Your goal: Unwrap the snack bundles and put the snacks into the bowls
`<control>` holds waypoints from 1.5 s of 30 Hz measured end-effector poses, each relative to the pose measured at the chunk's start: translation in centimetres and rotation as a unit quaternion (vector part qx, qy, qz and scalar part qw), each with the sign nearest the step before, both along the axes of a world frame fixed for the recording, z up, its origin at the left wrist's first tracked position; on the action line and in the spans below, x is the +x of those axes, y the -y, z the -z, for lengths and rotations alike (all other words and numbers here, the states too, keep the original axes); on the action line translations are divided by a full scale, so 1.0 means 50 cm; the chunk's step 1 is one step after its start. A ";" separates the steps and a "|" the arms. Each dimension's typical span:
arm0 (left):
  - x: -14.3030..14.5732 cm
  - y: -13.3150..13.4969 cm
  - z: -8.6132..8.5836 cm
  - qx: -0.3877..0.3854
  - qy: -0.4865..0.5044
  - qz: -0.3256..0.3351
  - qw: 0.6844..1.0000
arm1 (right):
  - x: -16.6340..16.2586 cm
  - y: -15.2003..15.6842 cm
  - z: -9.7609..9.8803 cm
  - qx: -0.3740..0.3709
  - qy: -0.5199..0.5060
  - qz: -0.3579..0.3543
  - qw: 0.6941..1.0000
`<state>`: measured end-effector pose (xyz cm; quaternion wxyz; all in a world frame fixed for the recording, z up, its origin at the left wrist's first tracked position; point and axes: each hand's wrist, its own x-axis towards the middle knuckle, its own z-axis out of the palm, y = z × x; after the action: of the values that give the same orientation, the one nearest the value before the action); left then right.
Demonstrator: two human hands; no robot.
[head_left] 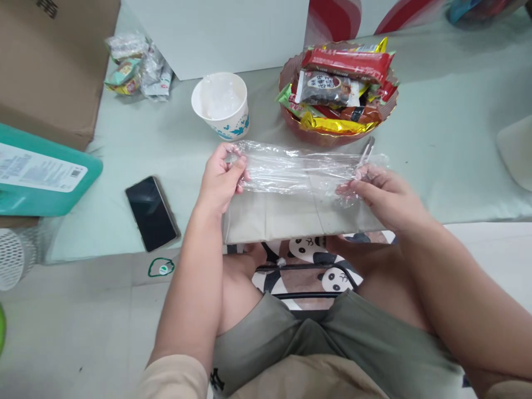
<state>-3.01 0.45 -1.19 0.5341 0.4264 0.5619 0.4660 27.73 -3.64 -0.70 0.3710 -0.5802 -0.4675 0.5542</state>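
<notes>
Now, the ends of the clear film (286,170): bunched in the left hand (220,176) and right hand (387,194), so part of each grip vanishes in crinkles; a slim item (368,147) by the right one is hard to make out.
Green container (85,172): cut off at the left border.
Clear film: see-through, glossy, creased lengthwise, drawn out between the hands over the desk (436,166), just in front of the paper cup (233,123) and snack bowl (301,132).
Fingers (238,167): clamped, left on one end, right on the other.

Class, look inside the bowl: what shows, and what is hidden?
Wrapped packets fill the bowl, some red, yellow or grey; its floor and anything beneath the upper packets are covered.
</notes>
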 end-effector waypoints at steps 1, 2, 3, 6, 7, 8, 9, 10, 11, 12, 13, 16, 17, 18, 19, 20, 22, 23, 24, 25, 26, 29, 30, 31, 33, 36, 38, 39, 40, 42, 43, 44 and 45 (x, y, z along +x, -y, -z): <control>-0.001 -0.002 0.004 0.022 -0.007 -0.009 1.000 | 0.001 0.000 0.001 -0.003 -0.014 0.012 1.000; -0.003 -0.003 0.006 0.040 -0.006 -0.018 0.999 | 0.000 -0.001 0.002 -0.004 -0.032 0.026 0.999; -0.004 -0.003 0.006 0.052 0.002 -0.024 0.998 | -0.001 -0.001 0.002 -0.004 -0.046 0.038 0.998; -0.003 0.001 -0.001 0.035 0.056 -0.014 0.998 | -0.003 -0.001 0.000 -0.006 -0.080 0.061 0.995; -0.003 0.003 -0.004 0.011 0.067 0.004 0.998 | -0.003 -0.001 -0.001 -0.014 -0.090 0.061 0.994; -0.002 0.005 -0.007 -0.014 0.070 0.025 0.997 | -0.002 -0.001 -0.001 -0.026 -0.095 0.057 0.994; -0.001 0.007 -0.010 -0.036 0.066 0.043 0.996 | -0.001 -0.001 0.000 -0.037 -0.093 0.051 0.994; 0.000 0.008 -0.011 -0.052 0.058 0.056 0.995 | 0.000 -0.001 0.002 -0.042 -0.083 0.046 0.995; 0.000 0.009 -0.012 -0.062 0.048 0.065 0.995 | 0.000 -0.001 0.003 -0.040 -0.069 0.045 0.996; 0.000 0.009 -0.013 -0.068 0.041 0.069 0.994 | 0.000 -0.002 0.004 -0.033 -0.053 0.047 0.997; 0.000 0.009 -0.013 -0.071 0.038 0.071 0.994 | 0.000 -0.002 0.004 -0.021 -0.044 0.053 0.997; -0.005 0.009 -0.019 -0.069 0.045 0.069 0.994 | -0.006 -0.005 -0.001 0.016 -0.076 0.074 0.994; -0.007 0.009 -0.022 -0.062 0.056 0.064 0.994 | -0.007 -0.005 -0.005 0.028 -0.095 0.077 0.992; -0.009 0.009 -0.026 -0.055 0.070 0.058 0.994 | -0.008 -0.006 -0.008 0.039 -0.111 0.077 0.990; -0.011 0.009 -0.029 -0.052 0.087 0.052 0.994 | -0.007 -0.007 -0.011 0.045 -0.122 0.074 0.989; -0.013 0.008 -0.031 -0.052 0.103 0.047 0.992 | -0.006 -0.008 -0.012 0.048 -0.127 0.068 0.988; -0.015 0.004 -0.031 -0.065 0.124 0.043 0.989 | 0.000 -0.008 -0.013 0.042 -0.129 0.045 0.990; -0.015 0.002 -0.029 -0.071 0.128 0.040 0.988 | 0.003 -0.007 -0.012 0.038 -0.128 0.030 0.991; -0.014 0.000 -0.025 -0.071 0.126 0.034 0.989 | 0.005 -0.005 -0.010 0.038 -0.117 0.014 0.992; -0.012 -0.003 -0.021 -0.065 0.119 0.025 0.990 | 0.006 -0.003 -0.009 0.043 -0.096 -0.005 0.994; -0.010 -0.005 -0.016 -0.056 0.107 0.015 0.993 | 0.006 0.001 -0.008 0.051 -0.064 -0.025 0.996; -0.003 -0.008 -0.006 -0.031 0.077 -0.013 0.996 | -0.004 0.014 -0.017 0.069 0.030 -0.128 0.989; -0.002 -0.009 -0.005 -0.028 0.076 -0.022 0.997 | -0.008 0.018 -0.023 0.064 0.035 -0.183 0.980; -0.002 -0.009 -0.005 -0.026 0.076 -0.031 0.996 | -0.011 0.021 -0.029 0.048 0.021 -0.244 0.968; -0.005 -0.009 -0.009 -0.020 0.077 -0.046 0.996 | -0.010 0.023 -0.038 -0.019 -0.036 -0.360 0.932; -0.008 -0.004 -0.017 -0.011 0.083 -0.018 0.996 | 0.001 0.019 -0.032 -0.103 -0.099 -0.379 0.914; -0.003 0.002 -0.020 -0.010 0.117 0.032 0.993 | 0.002 0.017 -0.015 -0.066 -0.107 -0.281 0.952; 0.002 0.004 -0.019 -0.013 0.137 0.064 0.988 | -0.002 0.018 -0.005 -0.034 -0.116 -0.237 0.964; 0.008 0.006 -0.017 -0.015 0.153 0.097 0.983 | -0.011 0.021 0.003 -0.008 -0.131 -0.218 0.967; 0.021 0.008 -0.010 -0.011 0.161 0.161 0.974 | -0.039 0.031 0.014 0.017 -0.177 -0.255 0.950; 0.028 0.008 -0.005 -0.007 0.154 0.190 0.970 | -0.055 0.037 0.016 0.025 -0.198 -0.297 0.934; 0.033 0.007 0.001 0.000 0.143 0.214 0.966 | -0.071 0.044 0.016 0.035 -0.210 -0.343 0.915; 0.036 0.006 0.008 0.008 0.128 0.232 0.964 | -0.086 0.050 0.015 0.049 -0.213 -0.391 0.894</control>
<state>-1.20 0.17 -1.57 0.6916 0.4859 0.3707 0.3848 23.42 -6.15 -1.46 0.2432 -0.1999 -0.5933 0.7409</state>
